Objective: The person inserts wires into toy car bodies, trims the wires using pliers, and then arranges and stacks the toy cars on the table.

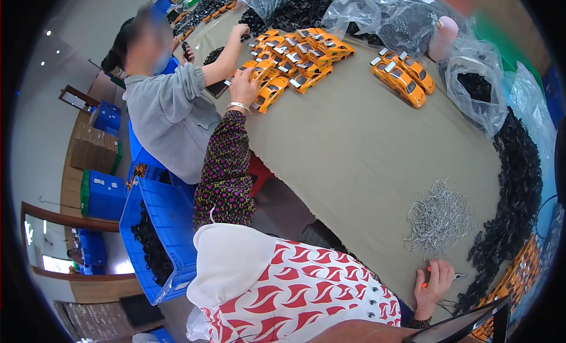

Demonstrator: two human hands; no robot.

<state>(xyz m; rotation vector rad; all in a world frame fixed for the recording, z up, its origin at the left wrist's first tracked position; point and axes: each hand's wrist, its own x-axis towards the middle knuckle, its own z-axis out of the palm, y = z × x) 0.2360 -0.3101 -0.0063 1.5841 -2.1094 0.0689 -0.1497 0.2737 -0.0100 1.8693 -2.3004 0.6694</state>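
Note:
My left hand (244, 89), at the end of a patterned sleeve, reaches to the near edge of a pile of orange toy car bodies (289, 57). Its fingers are closed around one toy car body (244, 67); part of that car is hidden by the hand. Near the table's front right edge, my right hand (435, 284) is curled around pliers (459, 276), with orange handles showing between the fingers and a metal tip sticking out. Just beyond it lies a heap of thin silver metal pieces (439, 218). Two more orange car bodies (401, 77) sit apart on the table (354, 148).
Black plastic parts (519, 166) line the right edge beside clear plastic bags (477, 89). A pink bottle-like object (443, 39) stands at the back. On the left, a co-worker in a grey top (171, 113) sits close by, near a blue crate (159, 225) holding black parts.

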